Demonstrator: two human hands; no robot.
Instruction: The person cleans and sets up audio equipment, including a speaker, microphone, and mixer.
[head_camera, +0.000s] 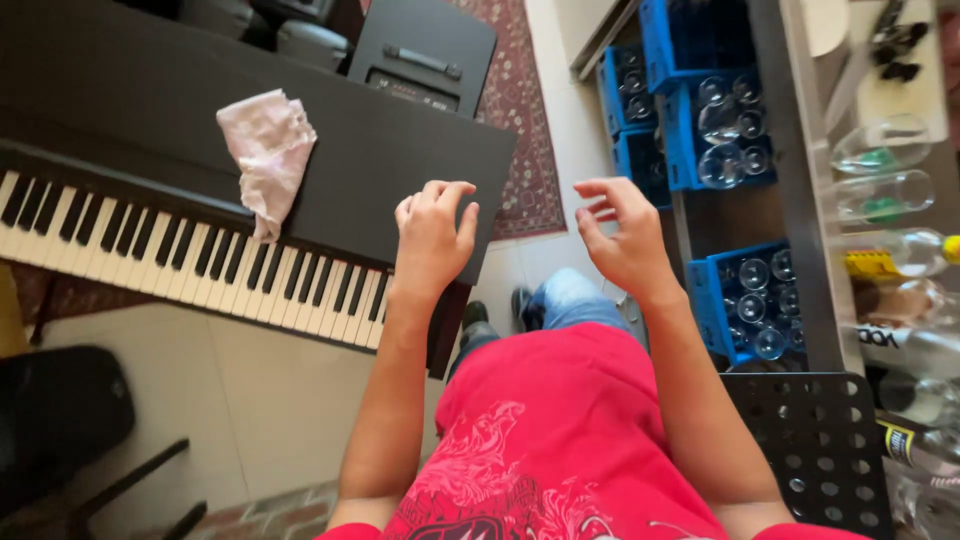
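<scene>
My left hand (432, 238) hovers over the right end of a dark digital piano (380, 150), fingers loosely curled, holding nothing. My right hand (622, 232) is raised in the air just past the piano's end, fingers curled and apart, empty. A crumpled pale pink cloth (268, 152) lies on the piano's top and hangs down onto the keys (180, 255), well to the left of my left hand. My red shirt and jeans show below.
Blue crates of upturned glasses (722, 125) stand on the floor at the right, another crate (750, 300) nearer. A shelf with bottles and glasses (885, 190) runs along the right edge. A black perforated stand (815, 440) is beside my right arm. A black stool (60, 410) stands lower left.
</scene>
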